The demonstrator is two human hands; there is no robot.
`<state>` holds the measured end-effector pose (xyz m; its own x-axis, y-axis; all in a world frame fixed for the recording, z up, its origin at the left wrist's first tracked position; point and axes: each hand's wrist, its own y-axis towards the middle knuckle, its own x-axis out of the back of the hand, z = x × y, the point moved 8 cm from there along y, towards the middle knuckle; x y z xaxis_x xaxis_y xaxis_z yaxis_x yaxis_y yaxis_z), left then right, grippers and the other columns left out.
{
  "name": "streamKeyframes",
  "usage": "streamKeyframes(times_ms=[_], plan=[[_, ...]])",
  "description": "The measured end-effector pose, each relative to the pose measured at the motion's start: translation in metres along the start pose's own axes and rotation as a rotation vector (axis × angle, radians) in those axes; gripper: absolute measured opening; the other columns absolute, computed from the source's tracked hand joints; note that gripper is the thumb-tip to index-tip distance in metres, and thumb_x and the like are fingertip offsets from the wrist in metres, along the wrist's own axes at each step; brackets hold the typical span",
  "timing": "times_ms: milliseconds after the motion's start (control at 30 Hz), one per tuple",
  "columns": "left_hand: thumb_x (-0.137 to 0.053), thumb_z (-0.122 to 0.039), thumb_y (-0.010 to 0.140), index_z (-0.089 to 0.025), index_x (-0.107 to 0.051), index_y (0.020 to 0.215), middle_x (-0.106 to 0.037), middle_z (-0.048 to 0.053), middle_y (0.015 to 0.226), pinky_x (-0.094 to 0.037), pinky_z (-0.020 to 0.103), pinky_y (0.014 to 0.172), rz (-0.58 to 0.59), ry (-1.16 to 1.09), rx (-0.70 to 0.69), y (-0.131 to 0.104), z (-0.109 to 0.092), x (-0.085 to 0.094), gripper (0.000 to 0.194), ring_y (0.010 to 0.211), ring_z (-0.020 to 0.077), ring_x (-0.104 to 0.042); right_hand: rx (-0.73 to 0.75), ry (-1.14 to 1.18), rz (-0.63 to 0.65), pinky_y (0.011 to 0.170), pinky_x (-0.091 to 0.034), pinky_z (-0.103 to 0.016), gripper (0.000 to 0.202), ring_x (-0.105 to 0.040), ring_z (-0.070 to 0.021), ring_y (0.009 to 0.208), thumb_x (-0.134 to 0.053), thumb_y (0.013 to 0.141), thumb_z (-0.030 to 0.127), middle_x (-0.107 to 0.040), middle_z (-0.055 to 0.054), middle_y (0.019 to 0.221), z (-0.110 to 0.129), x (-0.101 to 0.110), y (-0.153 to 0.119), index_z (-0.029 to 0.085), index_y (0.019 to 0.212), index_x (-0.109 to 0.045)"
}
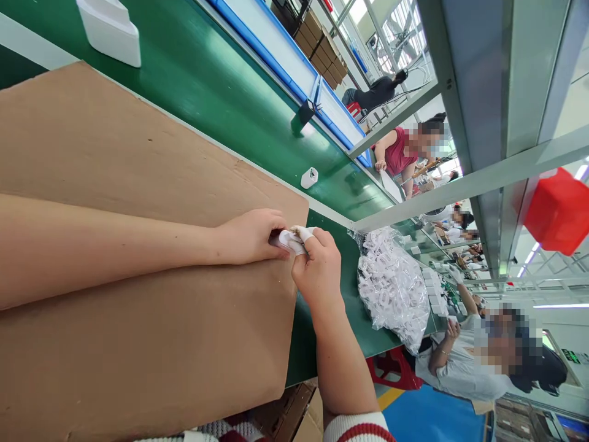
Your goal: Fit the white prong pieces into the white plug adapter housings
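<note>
My left hand (251, 236) reaches in along a bare forearm, its fingers closed around a small white plastic part (291, 240). My right hand (319, 264) pinches the other side of the same part. A white covering with a brownish mark wraps one of the right fingertips. Fingers hide much of the part, so its full shape does not show. Both hands are just above the edge of a brown cardboard sheet (193, 337). A similar small white piece (310, 178) lies beyond them on the green work surface (239, 116).
A clear bag of many white parts (391, 285) lies past my right hand. A white housing (110, 34) and a small black block (306, 112) stand on the green surface. Metal frame bars (460, 190) cross the right side. Co-workers sit farther along, one in a light shirt (460, 368).
</note>
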<state>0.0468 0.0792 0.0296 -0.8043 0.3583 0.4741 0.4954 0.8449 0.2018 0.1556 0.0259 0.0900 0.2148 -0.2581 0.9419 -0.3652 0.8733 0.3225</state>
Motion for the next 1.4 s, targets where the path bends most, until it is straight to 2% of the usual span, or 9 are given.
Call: streamKeyframes(times_ms=[167,367,500,700,967,1100,1233,1300,1400], plan=[[-0.068,-0.059,0.074,-0.021,-0.063,0.072,-0.06,0.005,0.081,-0.045,0.033,0.068,0.014,0.002,0.013,-0.001,-0.002,0.002,0.039,0.077,0.0227,-0.06,-0.062,0.005,-0.01,0.077,-0.052,-0.033,0.047,-0.059,-0.0228,0.089,-0.053,0.082,0.001,-0.064,-0.007,0.094,-0.004,-0.005,-0.002,0.021,0.117,-0.075],[-0.072,-0.059,0.073,-0.022,-0.06,0.068,-0.06,0.005,0.082,-0.045,0.034,0.068,-0.005,0.007,0.028,0.0,-0.001,0.002,0.04,0.077,0.0234,-0.06,-0.036,0.097,-0.151,0.089,-0.055,-0.037,0.042,-0.063,-0.0252,0.102,-0.051,0.092,0.007,-0.067,-0.011,0.107,-0.008,0.005,-0.008,0.022,0.125,-0.072],[-0.072,-0.058,0.072,-0.022,-0.057,0.067,-0.06,0.005,0.083,-0.043,0.034,0.067,-0.004,0.002,0.048,0.001,0.001,0.001,0.04,0.076,0.0229,-0.059,-0.015,0.076,-0.104,0.087,-0.055,-0.037,0.042,-0.063,-0.0252,0.101,-0.052,0.09,0.005,-0.067,-0.01,0.105,-0.008,0.004,-0.005,0.021,0.123,-0.073],[-0.071,-0.053,0.073,-0.021,-0.054,0.068,-0.057,0.005,0.081,-0.04,0.035,0.066,0.022,0.021,0.061,0.001,0.001,0.0,0.037,0.076,0.0232,-0.057,0.05,0.0,-0.03,0.081,-0.053,-0.035,0.05,-0.059,-0.0246,0.094,-0.05,0.077,-0.001,-0.064,-0.008,0.097,0.002,0.004,-0.004,0.022,0.115,-0.074],[-0.073,-0.053,0.073,-0.02,-0.056,0.069,-0.058,0.005,0.081,-0.04,0.034,0.066,0.014,0.012,0.043,0.001,0.001,-0.001,0.037,0.077,0.0234,-0.058,0.042,-0.025,0.005,0.079,-0.05,-0.033,0.053,-0.057,-0.0231,0.091,-0.05,0.074,-0.003,-0.063,-0.007,0.097,0.005,0.003,0.0,0.021,0.115,-0.072],[-0.074,-0.053,0.072,-0.02,-0.058,0.069,-0.059,0.004,0.082,-0.041,0.033,0.065,0.005,0.011,0.062,-0.001,0.001,0.001,0.037,0.075,0.0217,-0.058,0.045,-0.027,0.05,0.071,-0.045,-0.031,0.043,-0.053,-0.0208,0.083,-0.049,0.071,-0.003,-0.057,-0.004,0.089,0.005,0.005,0.006,0.021,0.1,-0.071],[-0.073,-0.053,0.073,-0.019,-0.06,0.072,-0.059,0.004,0.084,-0.04,0.032,0.065,0.036,0.025,0.064,-0.001,-0.003,0.001,0.036,0.076,0.0212,-0.058,0.066,-0.053,0.119,0.063,-0.037,-0.029,0.027,-0.048,-0.0186,0.076,-0.051,0.071,-0.001,-0.051,-0.002,0.081,0.006,0.006,0.01,0.022,0.079,-0.063],[-0.072,-0.053,0.073,-0.019,-0.06,0.072,-0.059,0.004,0.083,-0.04,0.032,0.066,0.031,0.027,0.064,-0.001,-0.004,0.001,0.036,0.076,0.0213,-0.057,0.061,-0.048,0.12,0.062,-0.035,-0.028,0.024,-0.047,-0.0179,0.074,-0.052,0.071,0.0,-0.049,-0.001,0.079,0.005,0.006,0.01,0.022,0.075,-0.06],[-0.071,-0.055,0.073,-0.019,-0.059,0.071,-0.058,0.005,0.082,-0.039,0.033,0.067,0.006,0.025,0.053,-0.002,-0.003,0.0,0.038,0.077,0.0219,-0.057,0.016,-0.019,0.08,0.06,-0.034,-0.027,0.026,-0.047,-0.0172,0.072,-0.052,0.072,0.0,-0.048,-0.001,0.077,0.0,0.004,0.009,0.022,0.079,-0.064]])
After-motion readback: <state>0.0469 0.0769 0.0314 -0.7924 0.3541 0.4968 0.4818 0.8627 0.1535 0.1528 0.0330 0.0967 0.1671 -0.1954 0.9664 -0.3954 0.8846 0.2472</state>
